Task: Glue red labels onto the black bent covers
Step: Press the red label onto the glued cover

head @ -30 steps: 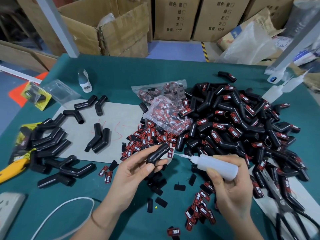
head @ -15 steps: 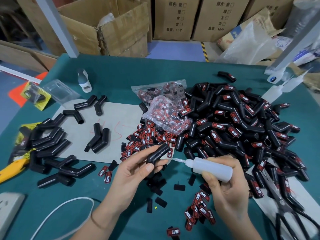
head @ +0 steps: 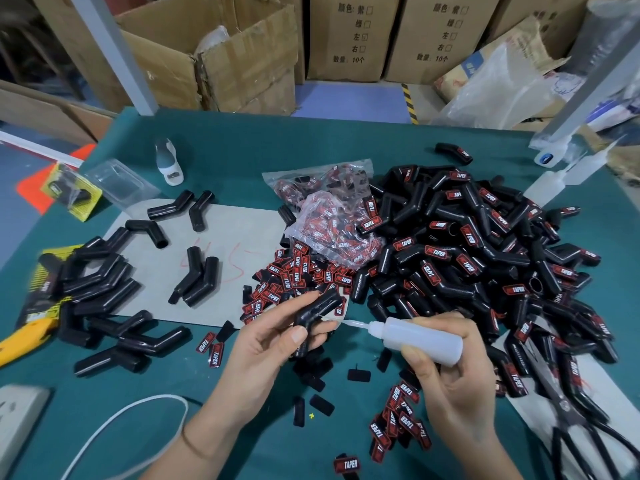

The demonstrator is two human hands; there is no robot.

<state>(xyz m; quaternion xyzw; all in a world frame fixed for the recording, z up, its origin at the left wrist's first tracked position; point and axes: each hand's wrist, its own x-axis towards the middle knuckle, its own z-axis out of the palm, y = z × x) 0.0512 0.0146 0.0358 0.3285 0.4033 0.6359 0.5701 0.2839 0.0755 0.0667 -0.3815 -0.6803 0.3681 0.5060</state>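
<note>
My left hand [head: 273, 336] grips a black bent cover [head: 317, 306] just above the green table. A white glue bottle [head: 420, 339] lies sideways in my right hand [head: 446, 382], its thin nozzle pointing left and nearly touching the cover. Loose red labels [head: 298, 275] lie heaped behind my left hand, and more red labels [head: 401, 424] lie by my right wrist. Unlabelled black covers [head: 100, 292] are piled at the left. A big heap of labelled covers [head: 485, 258] fills the right side.
A clear bag of labels [head: 332, 230] sits mid-table on a grey sheet [head: 239, 233]. Scissors [head: 568, 414] lie at the right edge, a yellow knife [head: 24, 337] and a white socket [head: 17, 414] at the left. Spare glue bottles [head: 561, 174] stand far right. Cardboard boxes [head: 221, 57] line the back.
My right hand has moved the glue bottle leftward, bringing its nozzle close to the cover. My left hand has kept the cover almost still.
</note>
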